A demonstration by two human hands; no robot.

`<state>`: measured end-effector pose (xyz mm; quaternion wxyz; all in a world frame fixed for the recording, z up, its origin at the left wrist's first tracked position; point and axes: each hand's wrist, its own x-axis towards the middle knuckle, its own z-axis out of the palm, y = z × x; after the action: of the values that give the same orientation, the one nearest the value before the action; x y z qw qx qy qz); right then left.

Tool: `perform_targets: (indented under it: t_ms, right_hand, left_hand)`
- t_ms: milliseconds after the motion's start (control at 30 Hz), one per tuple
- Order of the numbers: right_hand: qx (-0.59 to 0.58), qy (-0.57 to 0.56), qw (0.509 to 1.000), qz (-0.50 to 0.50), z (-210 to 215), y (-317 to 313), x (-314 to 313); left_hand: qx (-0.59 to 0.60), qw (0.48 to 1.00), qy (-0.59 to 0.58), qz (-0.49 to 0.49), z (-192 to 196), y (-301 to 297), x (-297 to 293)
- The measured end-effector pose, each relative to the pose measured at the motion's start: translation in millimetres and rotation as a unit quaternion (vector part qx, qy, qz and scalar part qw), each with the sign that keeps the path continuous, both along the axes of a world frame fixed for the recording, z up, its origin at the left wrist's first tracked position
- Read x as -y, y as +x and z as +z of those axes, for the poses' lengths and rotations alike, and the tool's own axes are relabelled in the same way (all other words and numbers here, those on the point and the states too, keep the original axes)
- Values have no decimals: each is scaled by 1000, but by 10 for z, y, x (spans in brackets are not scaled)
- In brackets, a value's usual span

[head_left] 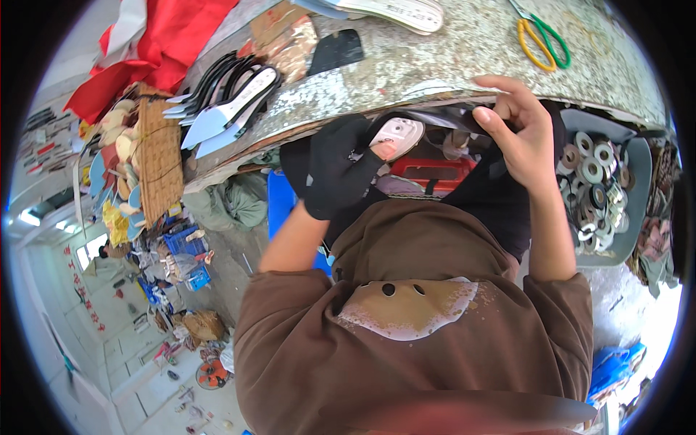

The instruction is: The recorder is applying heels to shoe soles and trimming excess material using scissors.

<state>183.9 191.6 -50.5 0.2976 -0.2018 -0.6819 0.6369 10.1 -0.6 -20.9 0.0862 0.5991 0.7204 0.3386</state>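
My left hand, in a black glove with bare fingertips, is closed around a shoe insole below the bench edge. The insole has a pale heel end and a glossy black band running off it to the right. My bare right hand is raised by the band's far end. Its thumb and index finger are apart, the other fingers partly curled. Whether the thumb touches the band, I cannot tell.
A worn bench curves across the top. On it lie stacked black-edged insoles, more pale insoles, a black patch and scissors with yellow and green handles. A grey bin of tape rolls stands right.
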Motion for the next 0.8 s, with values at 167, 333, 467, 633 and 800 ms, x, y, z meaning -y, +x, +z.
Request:
perform_targets:
  t_ms: [167,333,467,633,800]
  right_hand:
    - [-106,-4,994,26,222,-241,543]
    - [-92,76,993,8,387,-580,747]
    - [-51,262,964,-17,333,-712,695]
    - [-2,347,938,-11,208,-625,706]
    - [-1,375,927,-31,79,-504,784]
  left_hand:
    - [391,866,253,179,-26,373,6]
    - [441,805,320,236,23,424,-161]
    - [502,767,357,180,14,393,-293]
    - [527,777,253,232,-146,329,-209]
    - [561,771,242,182,-172,295,-134]
